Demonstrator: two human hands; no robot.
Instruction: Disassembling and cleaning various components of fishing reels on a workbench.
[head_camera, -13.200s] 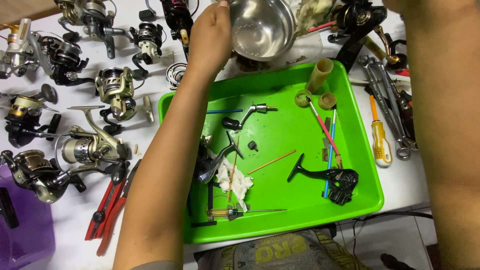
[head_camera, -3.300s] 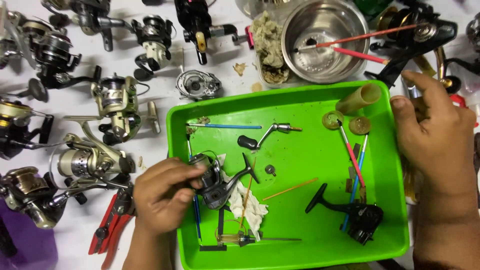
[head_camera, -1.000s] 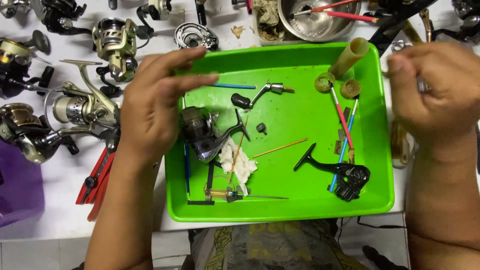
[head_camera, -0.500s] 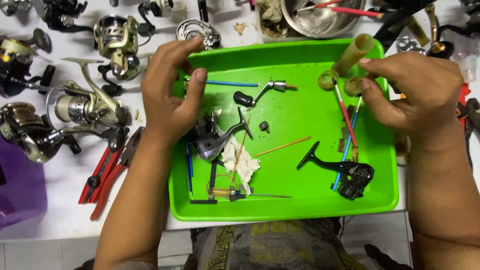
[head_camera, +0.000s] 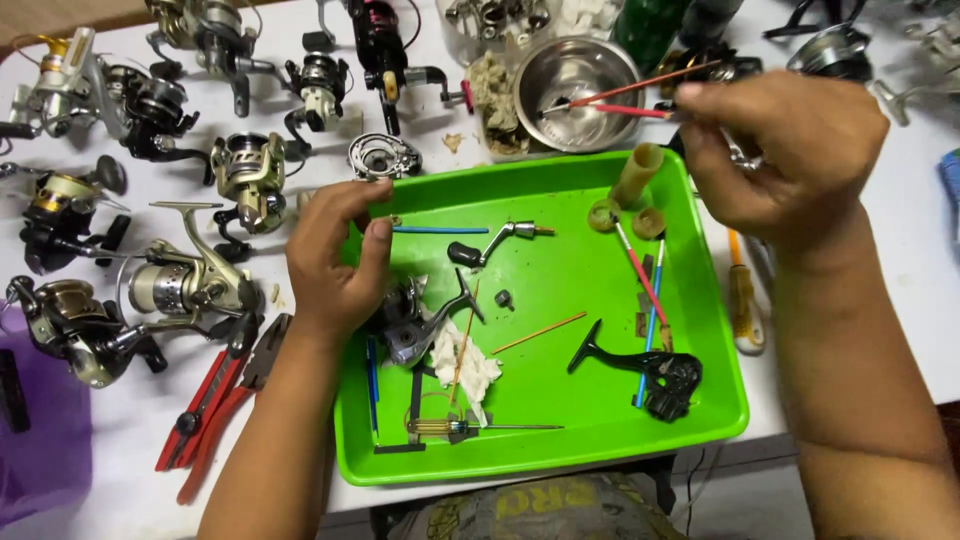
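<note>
Over the green tray (head_camera: 700, 400), at about nine o'clock of its middle, the left hand (head_camera: 335, 260) hovers with its grip nearly closed: thumb and forefinger pinch together near the tray's upper left corner, and whether a small part sits between them I cannot tell. Just below that hand, toward five o'clock, a stripped grey reel body (head_camera: 415, 320) lies on the tray floor, touching a wad of white cloth (head_camera: 465, 365). A thin blue rod (head_camera: 440, 230) runs from the fingertips toward three o'clock, ending beside a crank handle with a black knob (head_camera: 490, 245).

At one o'clock of the tray, the right hand (head_camera: 785, 160) is raised over the far rim, fingers curled in a loose grip; the fingertips close on something small and metallic, too hidden to name. Right beside it at nine o'clock stands a steel bowl (head_camera: 580, 80) on the bench (head_camera: 130, 500), with red sticks (head_camera: 625, 100) resting across it. A tan tube (head_camera: 637, 175) leans at the tray's upper edge. A black reel handle (head_camera: 655, 375) lies at four o'clock on the tray, next to a pink and a blue stick.

Off the tray, at nine o'clock, several spinning reels (head_camera: 180, 285) crowd the bench, and red-handled pliers (head_camera: 215, 400) lie near seven o'clock beside the left forearm. A small screwdriver (head_camera: 470, 427) lies along the tray's near edge.
</note>
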